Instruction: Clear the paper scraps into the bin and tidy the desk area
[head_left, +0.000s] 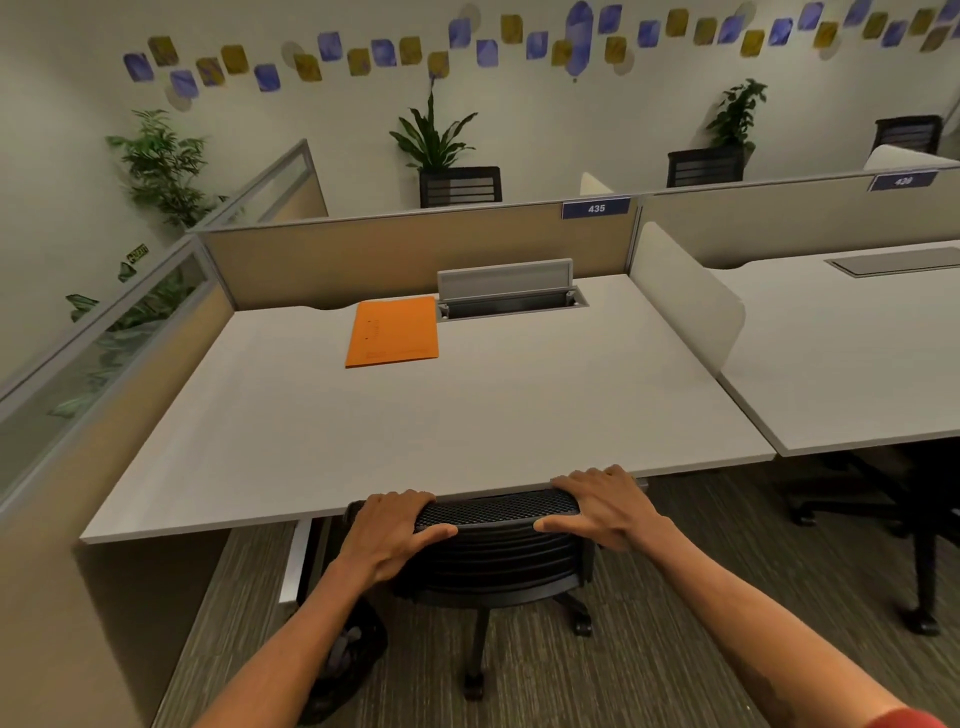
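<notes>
The black mesh bin (363, 644) stands on the carpet below the desk's (415, 431) front edge, partly hidden by the left forearm — pale crumpled paper shows inside. The left hand (387, 535) and right hand (602, 512) each grip the top of the office chair's (498, 551) backrest, which touches the desk edge. An orange folder (393, 332) lies towards the back.

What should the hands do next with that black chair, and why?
Probably push the chair in under the desk: the left hand and right hand both grip its backrest top, which sits at the desk edge, and no scraps show on the desk.
</notes>
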